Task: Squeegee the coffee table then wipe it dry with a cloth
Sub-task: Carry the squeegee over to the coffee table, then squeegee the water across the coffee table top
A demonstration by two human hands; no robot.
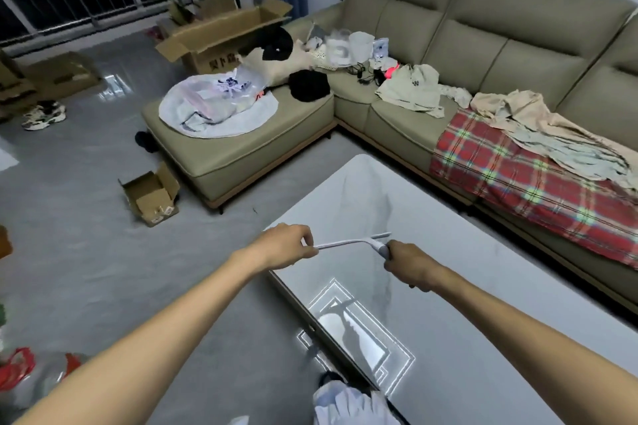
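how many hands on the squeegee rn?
2. The left hand pinches one end of the squeegee blade; the right hand grips its handle, which is mostly hidden in the fist. Both are over the near-left part of the coffee table.

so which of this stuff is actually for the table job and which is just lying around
For the job:
squeegee, held in the left hand and right hand
coffee table
pale cloth, at its near edge

Lying about:
cardboard boxes
clothes on the sofa
plaid blanket
shoes
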